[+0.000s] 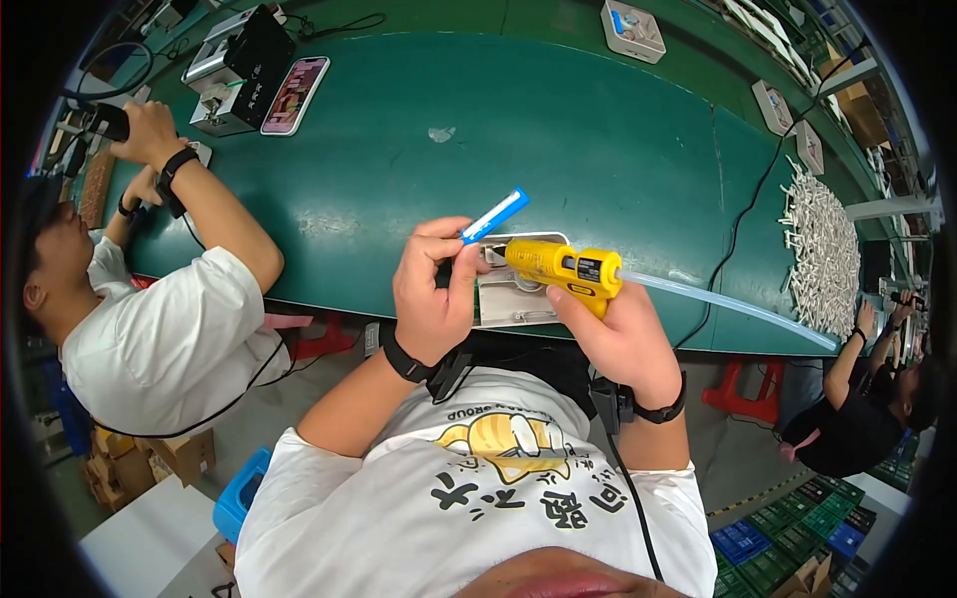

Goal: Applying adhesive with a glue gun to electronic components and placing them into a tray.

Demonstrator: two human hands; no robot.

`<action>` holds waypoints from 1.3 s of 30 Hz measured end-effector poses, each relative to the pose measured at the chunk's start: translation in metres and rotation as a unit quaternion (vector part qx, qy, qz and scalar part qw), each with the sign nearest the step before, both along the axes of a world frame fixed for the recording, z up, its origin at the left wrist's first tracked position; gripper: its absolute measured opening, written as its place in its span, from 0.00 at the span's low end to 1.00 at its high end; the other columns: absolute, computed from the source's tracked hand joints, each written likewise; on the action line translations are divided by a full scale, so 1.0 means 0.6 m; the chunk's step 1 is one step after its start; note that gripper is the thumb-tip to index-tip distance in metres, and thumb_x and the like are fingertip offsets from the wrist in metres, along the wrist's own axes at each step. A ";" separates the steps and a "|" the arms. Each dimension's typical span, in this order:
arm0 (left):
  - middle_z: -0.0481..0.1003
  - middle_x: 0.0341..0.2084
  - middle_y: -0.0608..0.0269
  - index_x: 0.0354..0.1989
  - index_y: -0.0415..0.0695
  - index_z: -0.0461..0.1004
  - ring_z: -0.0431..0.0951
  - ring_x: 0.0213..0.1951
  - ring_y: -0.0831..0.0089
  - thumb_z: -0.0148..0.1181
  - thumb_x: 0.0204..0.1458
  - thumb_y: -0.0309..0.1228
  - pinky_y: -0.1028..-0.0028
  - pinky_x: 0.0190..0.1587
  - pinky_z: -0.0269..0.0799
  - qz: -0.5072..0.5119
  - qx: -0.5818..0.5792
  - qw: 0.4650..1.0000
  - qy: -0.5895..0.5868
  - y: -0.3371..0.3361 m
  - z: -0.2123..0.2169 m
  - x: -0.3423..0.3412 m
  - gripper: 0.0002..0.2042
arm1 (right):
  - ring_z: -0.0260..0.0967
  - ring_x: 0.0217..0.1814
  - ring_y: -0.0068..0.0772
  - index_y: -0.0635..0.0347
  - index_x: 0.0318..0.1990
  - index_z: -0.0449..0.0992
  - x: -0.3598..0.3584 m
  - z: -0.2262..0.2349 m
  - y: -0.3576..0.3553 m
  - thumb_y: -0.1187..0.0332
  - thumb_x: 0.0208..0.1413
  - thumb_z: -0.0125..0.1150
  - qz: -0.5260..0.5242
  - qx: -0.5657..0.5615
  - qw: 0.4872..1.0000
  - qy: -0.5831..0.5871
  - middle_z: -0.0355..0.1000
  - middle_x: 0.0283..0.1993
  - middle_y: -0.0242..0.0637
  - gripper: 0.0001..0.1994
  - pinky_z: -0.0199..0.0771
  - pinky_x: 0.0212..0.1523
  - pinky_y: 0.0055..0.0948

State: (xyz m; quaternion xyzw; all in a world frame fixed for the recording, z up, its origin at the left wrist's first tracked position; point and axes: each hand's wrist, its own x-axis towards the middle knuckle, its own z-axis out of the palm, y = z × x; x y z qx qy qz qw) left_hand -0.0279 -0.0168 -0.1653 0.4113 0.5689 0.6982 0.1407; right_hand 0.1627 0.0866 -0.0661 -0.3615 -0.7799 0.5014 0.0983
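- Yellow glue gun point(560, 263): gripped in right hand point(630, 337), closed around handle point(592, 301), just beside left hand point(435, 297)
- Blue-and-white strip point(495, 216): pinched by left hand's thumb and fingers, jutting past them

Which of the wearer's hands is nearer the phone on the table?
Left. The left hand, gripping a blue-and-white piece, is below and right of the phone in the picture; the right hand, gripping the yellow glue gun, is farther right.
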 end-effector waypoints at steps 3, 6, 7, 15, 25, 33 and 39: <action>0.79 0.49 0.48 0.43 0.38 0.69 0.81 0.35 0.71 0.63 0.65 0.20 0.74 0.37 0.77 -0.005 -0.001 1.000 -0.024 0.000 0.004 0.006 0.07 | 0.77 0.39 0.23 0.68 0.55 0.81 -0.008 -0.002 -0.003 0.65 0.70 0.63 0.014 0.041 0.997 -0.058 0.83 0.40 0.36 0.15 0.76 0.41 0.28; 0.80 0.47 0.49 0.42 0.38 0.69 0.80 0.31 0.74 0.63 0.64 0.19 0.75 0.34 0.76 0.007 -0.007 1.000 -0.014 0.002 0.003 0.004 0.07 | 0.76 0.37 0.22 0.68 0.55 0.81 -0.009 -0.002 -0.005 0.66 0.69 0.63 0.021 0.046 0.997 -0.058 0.83 0.40 0.36 0.15 0.74 0.38 0.28; 0.80 0.46 0.50 0.42 0.39 0.69 0.79 0.31 0.75 0.64 0.64 0.19 0.75 0.34 0.76 0.008 -0.007 1.000 0.006 0.003 0.000 0.002 0.07 | 0.76 0.37 0.22 0.68 0.55 0.81 -0.008 -0.001 -0.004 0.66 0.69 0.63 0.022 0.047 0.997 -0.059 0.83 0.40 0.36 0.15 0.74 0.38 0.28; 0.81 0.39 0.55 0.42 0.39 0.70 0.76 0.29 0.78 0.67 0.59 0.18 0.76 0.32 0.75 -0.005 0.000 0.998 0.063 0.006 -0.003 -0.005 0.10 | 0.73 0.33 0.15 0.64 0.56 0.80 0.042 0.009 0.011 0.64 0.69 0.64 -0.057 -0.112 0.991 0.036 0.82 0.37 0.31 0.15 0.71 0.29 0.21; 0.76 0.29 0.62 0.47 0.38 0.78 0.73 0.28 0.78 0.68 0.55 0.18 0.77 0.34 0.70 -0.028 -0.047 0.980 0.191 0.004 0.024 -0.015 0.11 | 0.71 0.32 0.14 0.63 0.53 0.80 0.076 -0.013 0.011 0.61 0.68 0.68 -0.142 -0.088 0.986 0.023 0.78 0.36 0.28 0.15 0.70 0.27 0.19; 0.79 0.25 0.66 0.41 0.46 0.83 0.79 0.27 0.68 0.71 0.52 0.24 0.67 0.43 0.74 -0.007 -0.089 0.982 0.169 0.008 0.039 -0.013 0.09 | 0.70 0.30 0.15 0.63 0.51 0.80 0.073 -0.001 0.009 0.61 0.67 0.68 -0.131 -0.079 0.988 0.016 0.76 0.35 0.26 0.15 0.70 0.27 0.21; 0.79 0.25 0.67 0.41 0.45 0.82 0.79 0.28 0.68 0.72 0.52 0.25 0.67 0.45 0.73 -0.021 -0.100 0.980 0.171 0.006 0.041 -0.019 0.09 | 0.71 0.31 0.16 0.64 0.51 0.80 0.076 0.004 0.009 0.62 0.67 0.68 -0.135 -0.105 0.985 -0.010 0.76 0.35 0.27 0.14 0.70 0.27 0.20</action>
